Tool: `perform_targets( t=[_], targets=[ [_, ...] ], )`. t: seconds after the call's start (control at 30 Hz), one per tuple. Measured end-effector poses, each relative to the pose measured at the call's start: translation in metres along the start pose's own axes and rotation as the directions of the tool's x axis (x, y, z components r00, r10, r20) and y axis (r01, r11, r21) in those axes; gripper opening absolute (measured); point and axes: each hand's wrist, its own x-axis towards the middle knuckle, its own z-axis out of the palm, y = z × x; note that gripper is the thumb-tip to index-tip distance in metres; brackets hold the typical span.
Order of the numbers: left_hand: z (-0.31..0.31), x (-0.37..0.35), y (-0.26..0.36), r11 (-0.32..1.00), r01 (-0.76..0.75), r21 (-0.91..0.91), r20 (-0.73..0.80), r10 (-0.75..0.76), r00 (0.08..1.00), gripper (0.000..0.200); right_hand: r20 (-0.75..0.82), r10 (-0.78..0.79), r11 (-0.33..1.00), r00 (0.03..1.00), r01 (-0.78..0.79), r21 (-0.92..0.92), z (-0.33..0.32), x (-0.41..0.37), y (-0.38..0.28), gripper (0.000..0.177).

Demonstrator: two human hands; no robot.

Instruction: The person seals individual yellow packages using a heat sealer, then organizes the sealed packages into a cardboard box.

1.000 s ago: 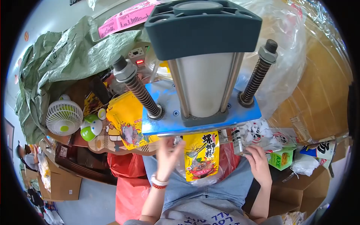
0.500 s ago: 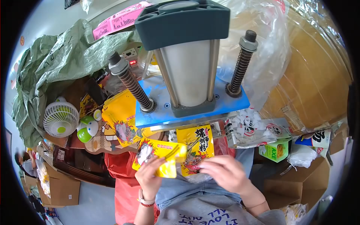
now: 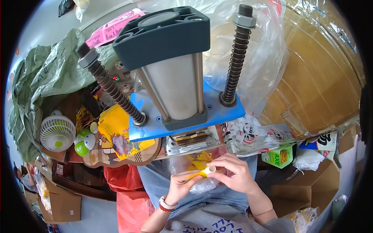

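My left hand [image 3: 182,185] pinches a yellow pouch [image 3: 193,174], which is turned nearly edge-on above my lap. At the pouch's right end is a small white tube-like plastic piece [image 3: 211,169], its round opening facing me. My right hand [image 3: 237,174] is closed around this piece, fingers above and thumb below; how it meets the pouch is partly hidden. Just behind my hands, more yellow printed packaging [image 3: 197,160] lies in a clear plastic bag [image 3: 176,165] at my lap.
A press with a blue plate [image 3: 186,126], a grey cylinder [image 3: 171,89] and spring rods stands ahead. Stacked yellow pouches [image 3: 114,130] lie left of it, near a white fan [image 3: 58,133]. At right are a bag of white plastic pieces [image 3: 246,132] and a cardboard box [image 3: 307,190].
The printed pouch in my left hand has swung from face-on to edge-on and moved right. My hands have come together at the white piece. The pouch beneath the press plate is gone from there.
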Motion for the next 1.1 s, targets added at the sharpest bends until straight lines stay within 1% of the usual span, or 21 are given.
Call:
perform_targets(
  t=[0.1,0.17,0.2,0.27,0.37,0.43,0.47,0.5,0.57,0.6,0.67,0.73,0.77,0.8,0.83,0.87,0.9,0.97,1.0,1.07,1.1],
  targets=[
    [-0.002,0.004,0.002,0.998,-0.058,0.023,0.056,0.057,0.997,0.016,0.020,-0.016,1.000,1.000,0.015,0.008,0.001,-0.003,0.008,0.034],
    [0.001,0.001,-0.018,0.989,0.100,-0.112,0.048,-0.095,0.994,0.016,0.036,0.000,1.000,0.999,0.000,-0.002,0.009,-0.007,0.021,0.037],
    [0.004,0.001,-0.028,0.989,0.102,-0.111,0.044,-0.097,0.994,0.016,-0.025,0.015,0.992,1.000,-0.018,-0.126,0.015,-0.008,0.027,0.043],
    [0.010,0.003,-0.042,0.906,0.271,-0.324,-0.090,-0.315,0.945,0.016,-0.129,0.035,0.958,0.991,-0.070,-0.278,0.016,-0.009,0.031,0.051],
    [0.000,0.026,-0.025,0.839,0.272,-0.472,-0.141,-0.377,0.916,0.018,-0.305,0.112,0.973,0.946,-0.167,-0.161,-0.015,-0.009,0.020,0.040],
    [-0.007,0.050,-0.005,0.794,0.299,-0.530,-0.120,-0.419,0.900,0.018,-0.358,0.045,0.920,0.932,-0.179,-0.350,-0.031,-0.002,0.027,0.037],
    [-0.009,0.060,-0.001,0.783,0.308,-0.540,-0.126,-0.437,0.890,0.018,-0.367,0.065,0.818,0.928,-0.260,-0.514,-0.031,0.005,0.032,0.029],
    [-0.011,0.066,-0.005,0.784,0.311,-0.537,-0.129,-0.441,0.888,0.019,-0.363,0.063,0.818,0.930,-0.256,-0.515,-0.027,-0.001,0.054,0.029],
    [-0.009,0.068,-0.010,0.778,0.287,-0.558,-0.129,-0.424,0.897,0.020,-0.215,0.210,0.659,0.954,-0.301,-0.689,-0.017,-0.022,0.108,0.022],
    [-0.009,0.070,-0.011,0.772,0.262,-0.579,-0.130,-0.404,0.905,0.021,-0.204,0.291,0.628,0.935,-0.347,-0.696,-0.020,-0.024,0.096,0.018],
    [-0.015,0.066,-0.011,0.770,0.271,-0.578,-0.130,-0.414,0.901,0.022,-0.136,0.299,0.703,0.944,-0.315,-0.638,-0.024,-0.032,0.080,0.018],
    [-0.034,0.066,-0.014,0.917,0.268,-0.294,-0.132,-0.317,0.939,0.024,-0.099,0.282,0.804,0.954,-0.292,-0.518,-0.031,-0.035,0.070,0.020],
    [-0.056,0.063,-0.019,0.954,0.295,-0.045,-0.285,-0.295,0.912,0.042,-0.096,0.278,0.806,0.956,-0.286,-0.518,-0.037,-0.035,0.066,0.020],
    [-0.072,0.062,-0.012,0.894,0.207,0.396,-0.465,0.001,0.886,0.058,-0.066,0.311,0.860,0.948,-0.310,-0.405,-0.042,-0.035,0.062,0.021],
    [-0.087,0.061,-0.005,0.622,0.187,0.760,-0.477,0.339,0.811,0.075,-0.032,0.340,0.898,0.940,-0.335,-0.286,-0.046,-0.036,0.061,0.023],
    [-0.105,0.056,-0.018,0.204,0.319,0.926,-0.375,0.384,0.844,0.091,-0.031,0.380,0.894,0.924,-0.376,-0.244,-0.049,-0.039,0.065,0.030],
    [-0.116,0.047,-0.026,0.202,0.321,0.925,-0.376,0.386,0.842,0.091,-0.029,0.378,0.896,0.925,-0.373,-0.242,-0.044,-0.042,0.067,0.030],
    [-0.125,0.027,-0.039,0.143,0.098,0.985,-0.124,0.187,0.974,0.083,-0.233,0.413,0.874,0.880,-0.312,0.372,-0.031,-0.045,0.069,0.036],
    [-0.123,0.019,-0.038,0.241,-0.004,0.970,-0.071,0.300,0.951,0.065,-0.243,0.410,0.875,0.879,-0.305,0.375,-0.027,-0.039,0.061,0.036],
    [-0.132,-0.002,-0.049,0.482,-0.019,0.876,-0.165,0.338,0.927,0.037,-0.241,0.176,0.982,0.955,-0.153,0.109,-0.025,-0.028,0.026,0.029],
    [-0.119,-0.006,-0.031,0.627,0.099,0.773,-0.324,0.256,0.911,0.028,-0.148,0.070,0.994,0.986,-0.082,-0.079,-0.029,-0.021,0.008,0.024]
  ],
)
